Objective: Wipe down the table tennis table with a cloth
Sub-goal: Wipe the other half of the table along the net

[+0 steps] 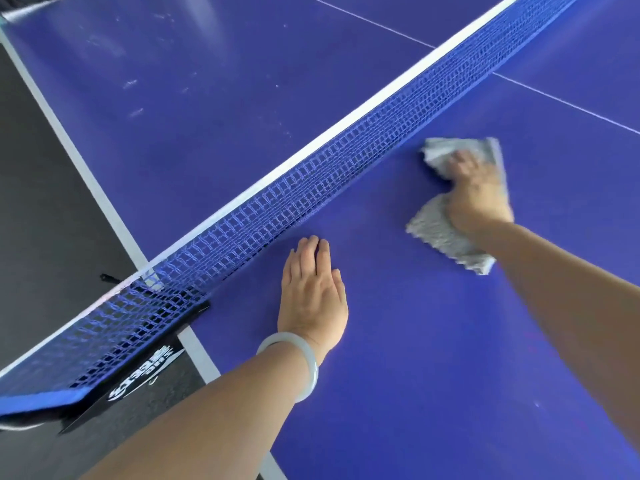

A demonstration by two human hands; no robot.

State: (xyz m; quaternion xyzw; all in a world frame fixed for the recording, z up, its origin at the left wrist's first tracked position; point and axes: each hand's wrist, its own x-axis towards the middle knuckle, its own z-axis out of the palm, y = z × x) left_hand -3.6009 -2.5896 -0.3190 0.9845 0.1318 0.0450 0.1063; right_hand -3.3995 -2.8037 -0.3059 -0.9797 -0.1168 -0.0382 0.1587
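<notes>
On the near half of the bench (415, 341), just this side of the net (311, 188), the step in hand looks like wiping the strip along the net. At the far left, beyond the net, pale scuffs (131, 83) mark the far half, so that side likely needs its turn too.

To do this well, I would run the cloth in long overlapping passes parallel to the net. Pressure should be even, with the cloth flat rather than bunched and kept off the mesh so it does not snag.

The left hand (311, 289), with a pale bangle (294, 362) at the wrist, lies flat on the bench, fingers straight and close together. It holds nothing and its fingertips are near the net's foot. It seems to brace the reach.

Further right, the grey cloth (446, 237) lies crumpled on the bench. The right hand (474, 192) presses on its middle, fingers apparently curled into the fabric, though blur hides the detail.
</notes>
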